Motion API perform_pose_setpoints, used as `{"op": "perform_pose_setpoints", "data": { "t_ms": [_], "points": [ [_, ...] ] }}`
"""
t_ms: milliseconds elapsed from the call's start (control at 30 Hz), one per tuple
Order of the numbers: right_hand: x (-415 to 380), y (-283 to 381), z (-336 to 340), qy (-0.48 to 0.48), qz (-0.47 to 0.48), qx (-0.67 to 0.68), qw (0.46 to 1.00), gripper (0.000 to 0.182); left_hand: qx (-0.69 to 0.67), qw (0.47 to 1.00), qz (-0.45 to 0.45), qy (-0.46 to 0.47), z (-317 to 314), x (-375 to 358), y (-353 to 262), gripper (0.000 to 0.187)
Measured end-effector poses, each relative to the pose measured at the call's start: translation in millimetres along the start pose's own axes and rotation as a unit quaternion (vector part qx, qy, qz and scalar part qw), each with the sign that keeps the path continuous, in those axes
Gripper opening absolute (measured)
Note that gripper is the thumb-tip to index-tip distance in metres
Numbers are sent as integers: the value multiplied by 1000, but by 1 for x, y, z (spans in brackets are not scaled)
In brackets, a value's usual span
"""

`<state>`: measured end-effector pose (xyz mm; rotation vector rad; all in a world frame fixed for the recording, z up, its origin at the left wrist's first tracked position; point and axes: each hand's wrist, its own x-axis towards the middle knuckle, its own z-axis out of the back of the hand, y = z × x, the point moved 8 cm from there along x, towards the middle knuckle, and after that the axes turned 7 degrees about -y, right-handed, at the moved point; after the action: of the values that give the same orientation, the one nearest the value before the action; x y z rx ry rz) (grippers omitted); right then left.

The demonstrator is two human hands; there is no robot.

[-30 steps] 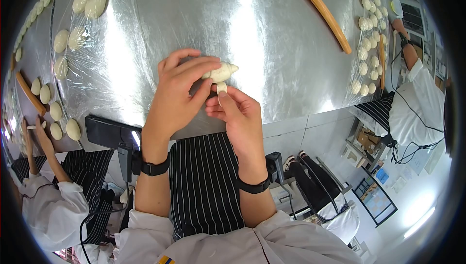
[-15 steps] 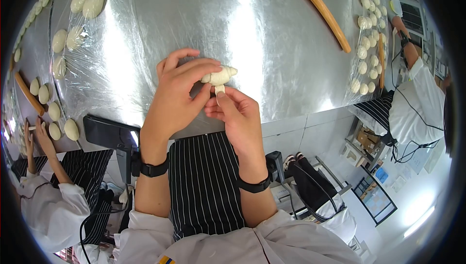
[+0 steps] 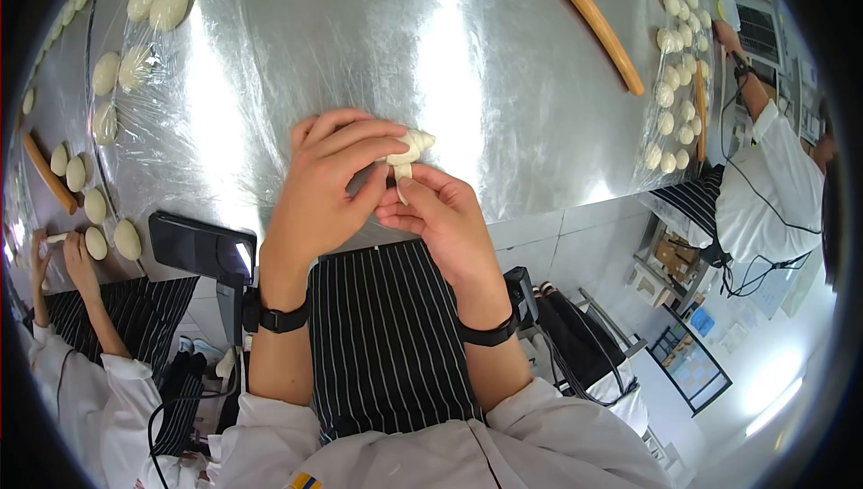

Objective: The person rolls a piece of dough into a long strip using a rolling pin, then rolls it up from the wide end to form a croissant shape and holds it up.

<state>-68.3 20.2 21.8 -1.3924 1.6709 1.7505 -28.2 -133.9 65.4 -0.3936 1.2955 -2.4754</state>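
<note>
A pale rolled piece of dough (image 3: 418,142) with coiled ridges and a tapered right end lies at the table's near side. My left hand (image 3: 328,174) curves over its left part, fingers on top, hiding much of it. From its near side a narrow flat dough tail (image 3: 404,181) hangs toward me. My right hand (image 3: 442,212) pinches that tail between thumb and fingers. The two hands are close together, just in from the table edge.
Plastic film covers dough balls (image 3: 169,8) at left; more dough balls (image 3: 665,95) lie at right. A wooden rolling pin (image 3: 589,22) rests at upper right. A phone (image 3: 200,246) is mounted by my left wrist. Co-workers stand on both sides, one person's hands (image 3: 79,264) holding dough.
My left fingers now cover more of the dough roll, leaving mainly its right end visible. The tail under my right thumb shows longer. Both hands stay close together.
</note>
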Motion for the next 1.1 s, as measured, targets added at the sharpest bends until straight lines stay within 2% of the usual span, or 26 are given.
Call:
{"op": "perform_pose_setpoints", "data": {
  "t_ms": [200,400,467,600,667,767,1100],
  "points": [
    [-1,2,-3,19,11,-37,999,27,-3,999,-4,-41,0,-1,-2,32],
    [-3,2,-4,28,-1,-35,999,31,-40,995,91,-32,1,-1,7,39],
    [-5,1,-2,21,-31,-26,999,32,-13,1000,15,-14,-1,0,2,40],
    [-6,3,1,17,-55,-9,998,31,-17,999,34,-8,-3,-1,2,38],
    [-7,6,3,26,-56,-41,997,33,-22,999,31,-14,-2,0,1,35],
    [-8,6,3,42,-89,-31,995,34,-9,1000,12,-12,-2,-1,0,35],
    [-6,8,5,47,-104,-43,993,33,-3,1000,0,-16,-2,-3,-2,35]
  ]
}}
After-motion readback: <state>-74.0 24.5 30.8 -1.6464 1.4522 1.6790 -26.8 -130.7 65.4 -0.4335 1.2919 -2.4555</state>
